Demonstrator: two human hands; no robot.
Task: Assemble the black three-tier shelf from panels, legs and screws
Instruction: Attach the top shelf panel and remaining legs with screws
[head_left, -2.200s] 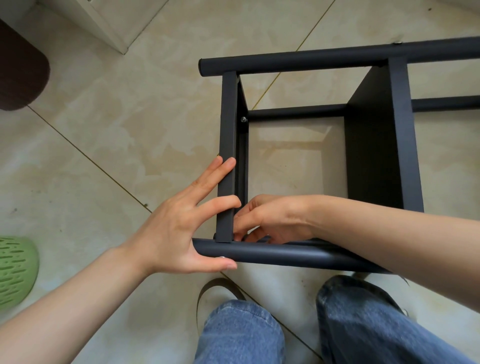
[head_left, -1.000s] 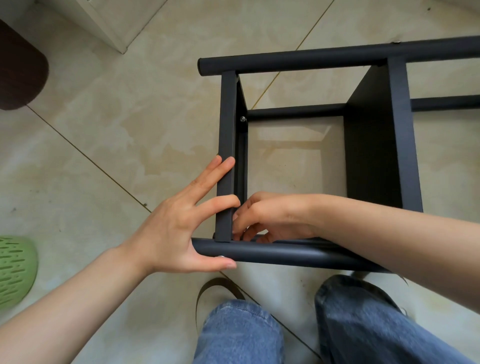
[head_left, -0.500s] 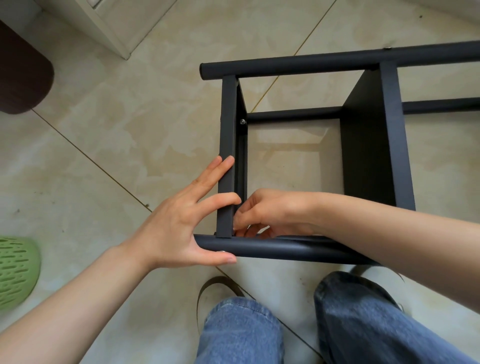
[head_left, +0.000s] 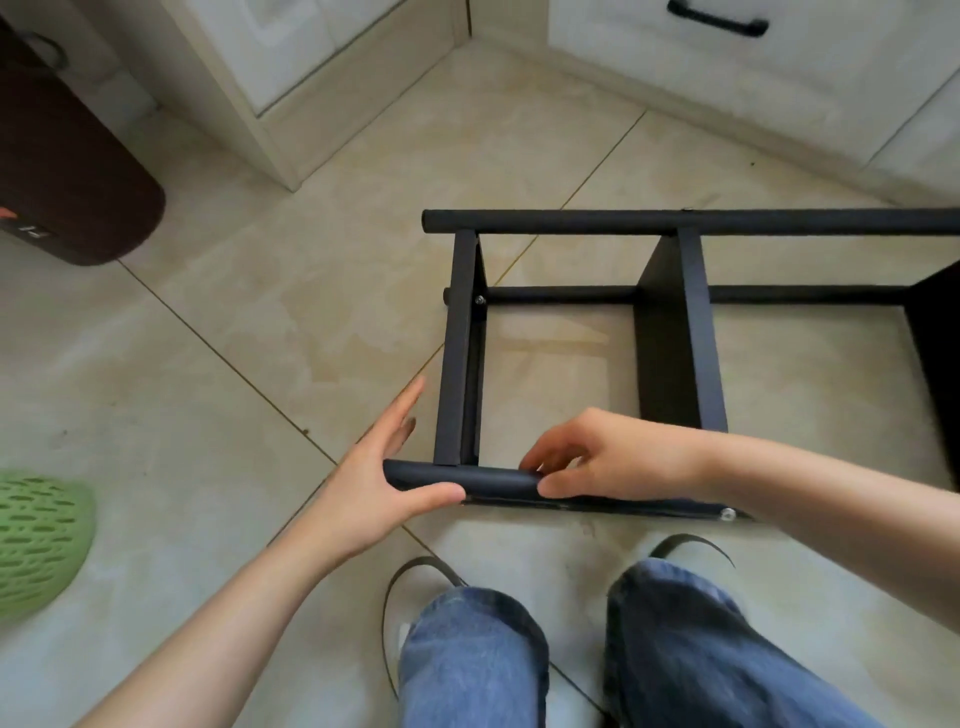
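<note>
The black shelf lies on its side on the tiled floor. Its near leg tube (head_left: 493, 480) runs left to right just ahead of my knees. The end panel (head_left: 458, 353) and the middle panel (head_left: 675, 338) stand between it and the far leg tube (head_left: 675, 221). A third panel (head_left: 935, 343) shows at the right edge. My left hand (head_left: 374, 483) cups the near leg's left end, thumb laid along the tube and fingers straight. My right hand (head_left: 597, 457) pinches the same tube from above, fingers curled. One screw (head_left: 479, 300) sits in the end panel's far corner, another screw (head_left: 727, 514) on the near leg.
White cabinets (head_left: 727, 78) line the far side of the floor. A dark brown rounded object (head_left: 67, 171) stands at the far left and a green perforated thing (head_left: 36, 540) lies at the left edge. My jeans-clad legs (head_left: 519, 660) and sandals are just behind the shelf.
The view has pulled back and tilted up. My left fingers have come off the end panel's edge to the leg's end. My right hand has moved out of the inner corner onto the near leg.
</note>
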